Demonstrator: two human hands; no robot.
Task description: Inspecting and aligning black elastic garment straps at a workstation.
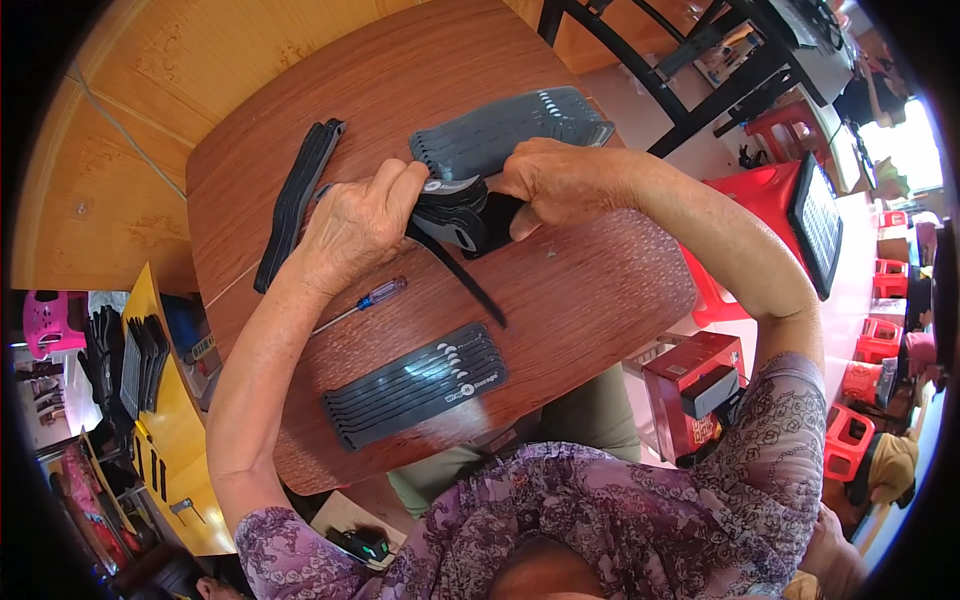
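Over the middle of the table [590,290], both my hands are closed on a bundle of black fabric straps [450,215]. My left hand [365,215] pinches its left end, and my right hand [565,180] grips the right end with bent fingers. One loose strap end [465,278] hangs from the bundle toward me. Left of my left hand lies another stack of black straps [300,200]. Behind the bundle is a fanned stack of dark printed cards [510,120]. A similar row of dark cards [420,385] rests at the near edge. My fingers partly hide the bundle.
A screwdriver [383,292] with a blue handle lies below my left forearm. A yellow board [180,440] with more straps stands at left. To the right are a red box [690,385], a red stool [720,290] and a black-framed table [680,95].
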